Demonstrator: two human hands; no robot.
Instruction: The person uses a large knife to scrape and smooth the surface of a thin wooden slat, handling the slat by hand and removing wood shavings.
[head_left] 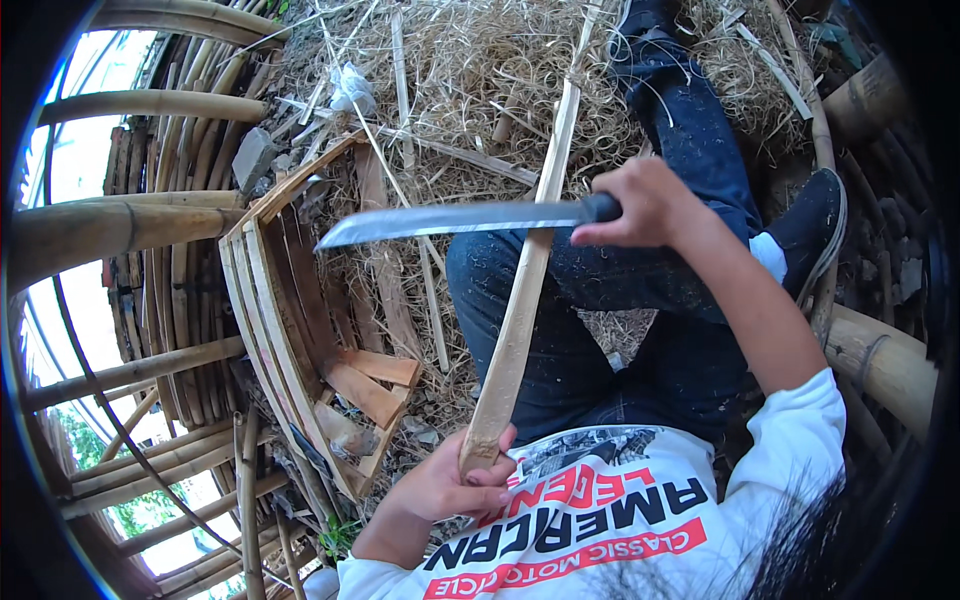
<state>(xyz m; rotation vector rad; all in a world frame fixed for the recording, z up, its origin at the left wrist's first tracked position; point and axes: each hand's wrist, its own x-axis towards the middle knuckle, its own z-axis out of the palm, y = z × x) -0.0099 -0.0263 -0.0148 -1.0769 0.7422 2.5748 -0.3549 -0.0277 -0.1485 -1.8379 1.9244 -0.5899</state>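
Note:
My right hand point(645, 205) is closed round the black handle of a machete point(460, 219), whose long blade points left. The blade lies across a long split bamboo strip point(520, 310), about midway along it. Near my belly, my left hand point(448, 488) grips the strip's wide lower end, fingers wrapped round it. From there the strip runs up and away over my bent leg in blue jeans point(630, 275), and its far end narrows toward the shavings. Its near face looks pale and freshly scraped. Whether the edge bites into the strip, I cannot tell.
To my left a wooden crate point(270, 310) lies tipped, with loose boards point(365, 388) inside. Curly shavings point(480, 70) cover the ground ahead. A bamboo slat wall point(180, 270) stands far left, and a thick bamboo pole point(885, 365) lies at right. A grey block point(255, 158) sits beyond the crate.

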